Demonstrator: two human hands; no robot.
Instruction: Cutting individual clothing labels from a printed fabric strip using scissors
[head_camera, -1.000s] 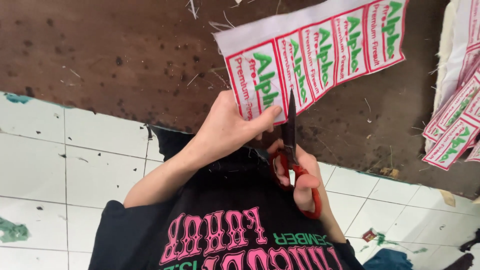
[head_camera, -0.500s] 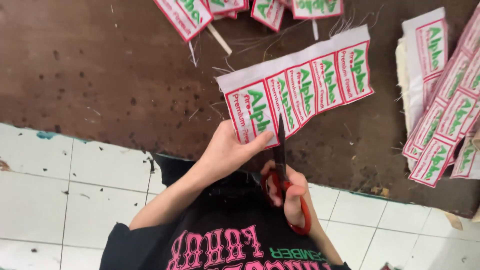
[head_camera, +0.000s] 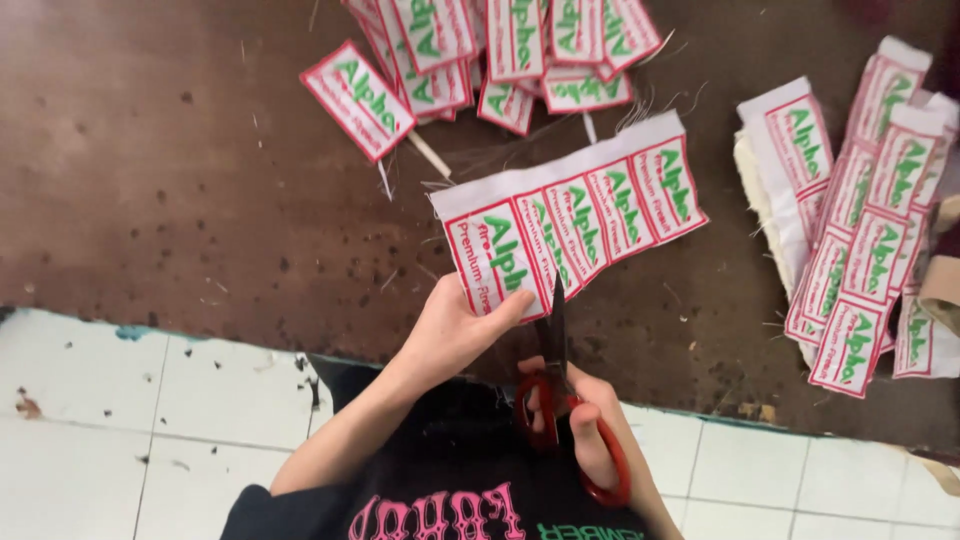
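Observation:
My left hand (head_camera: 462, 330) pinches the near end of a white woven strip of labels (head_camera: 580, 215) with red borders and green lettering, held up over the brown floor. My right hand (head_camera: 578, 420) grips red-handled scissors (head_camera: 556, 400), whose dark blades point up into the strip's lower edge, between the first label and the second.
A heap of cut single labels (head_camera: 470, 50) lies at the top, with one loose label (head_camera: 358, 98) to its left. Uncut label strips (head_camera: 850, 230) are stacked at the right. A brown mat (head_camera: 150, 180) covers the floor beyond white tiles (head_camera: 120, 440). Loose threads lie scattered about.
The view has tilted so that the strip and scissors sit lower in frame and the pile of cut labels came into sight. The blades have stayed at the strip's edge.

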